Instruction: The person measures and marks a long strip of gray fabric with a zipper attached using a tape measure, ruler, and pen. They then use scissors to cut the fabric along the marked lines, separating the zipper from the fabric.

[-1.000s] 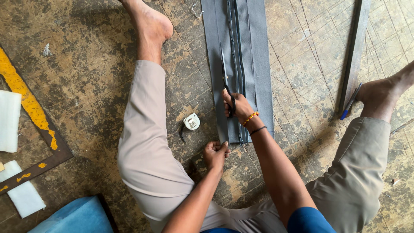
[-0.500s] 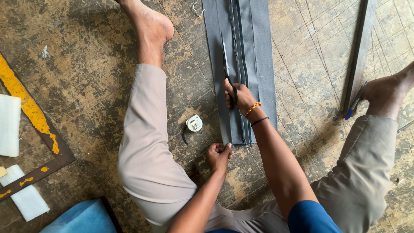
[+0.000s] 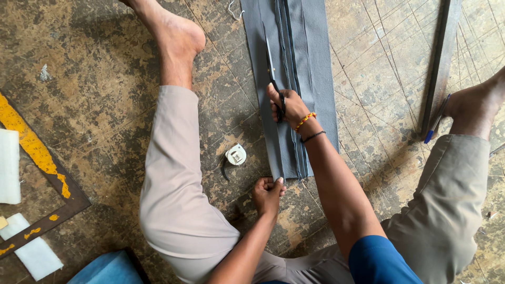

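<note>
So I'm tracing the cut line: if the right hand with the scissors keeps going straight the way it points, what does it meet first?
The right hand points its scissors up along the grey fabric; only more fabric lies ahead, to the picture's top edge.

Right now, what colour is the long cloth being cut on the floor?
Plain grey, seen best in the head view: the long grey cloth, cut by black-handled scissors in the right hand.

Right hand (image 3: 286, 105) grips scissors (image 3: 273, 79) on grey fabric (image 3: 310, 68); left hand (image 3: 268, 192) pinches fabric's near edge; tape measure (image 3: 235, 155) beside.
</note>
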